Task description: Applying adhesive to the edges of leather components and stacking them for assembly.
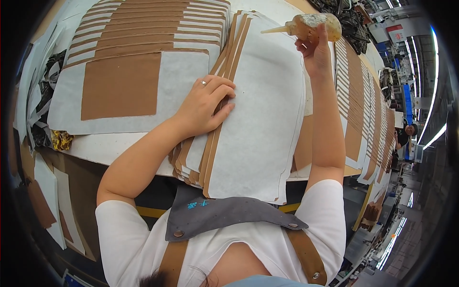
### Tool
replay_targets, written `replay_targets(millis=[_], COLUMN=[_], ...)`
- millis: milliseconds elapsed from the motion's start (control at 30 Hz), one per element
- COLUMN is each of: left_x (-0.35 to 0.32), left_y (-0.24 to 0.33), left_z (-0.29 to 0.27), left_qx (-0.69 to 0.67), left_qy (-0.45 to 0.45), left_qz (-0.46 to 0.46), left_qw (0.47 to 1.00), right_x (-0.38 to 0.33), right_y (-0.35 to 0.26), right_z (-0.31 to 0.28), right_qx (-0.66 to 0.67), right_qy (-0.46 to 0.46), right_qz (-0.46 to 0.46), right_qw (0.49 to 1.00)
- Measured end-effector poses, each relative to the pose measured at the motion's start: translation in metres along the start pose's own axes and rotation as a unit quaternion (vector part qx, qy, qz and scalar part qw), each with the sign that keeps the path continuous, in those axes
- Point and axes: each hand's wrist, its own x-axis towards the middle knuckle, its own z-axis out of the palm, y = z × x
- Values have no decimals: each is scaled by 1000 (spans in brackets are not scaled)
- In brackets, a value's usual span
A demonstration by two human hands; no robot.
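Observation:
A stack of brown sheets with white backing lies in front of me, its top white face (260,100) tilted slightly. My left hand (205,105) rests on the stack's left edge, fingers bent and thumb close to them, at the brown margins. Raised over the stack's far right corner, my right hand (316,50) is wrapped round a squeeze bottle of glue (322,26). The bottle is amber with whitish smears and lies on its side in the air. Its thin pale nozzle (275,29) points left, apart from the sheets.
To the left, overlapping white panels with brown squares (119,88) are fanned out on the table (110,146). More fanned panels (351,95) run along the right. Dark bundled material (354,24) sits at the far right. A person (410,130) is in the background.

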Motion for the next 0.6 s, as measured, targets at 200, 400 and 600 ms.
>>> replay_targets(millis=[200, 400, 600], left_x=[-1, -2, -1], left_y=[0, -1, 0], left_z=[2, 0, 0], left_qx=[-12, -12, -11], left_qy=[7, -3, -4], left_qz=[-10, -15, -11], left_qw=[1000, 1000, 1000], right_x=[39, 57, 70], right_y=[11, 10, 16], right_z=[10, 30, 34], right_qx=[-79, -204, -219], right_qy=[16, 33, 75], right_qz=[-54, -102, -98], right_qw=[995, 973, 968])
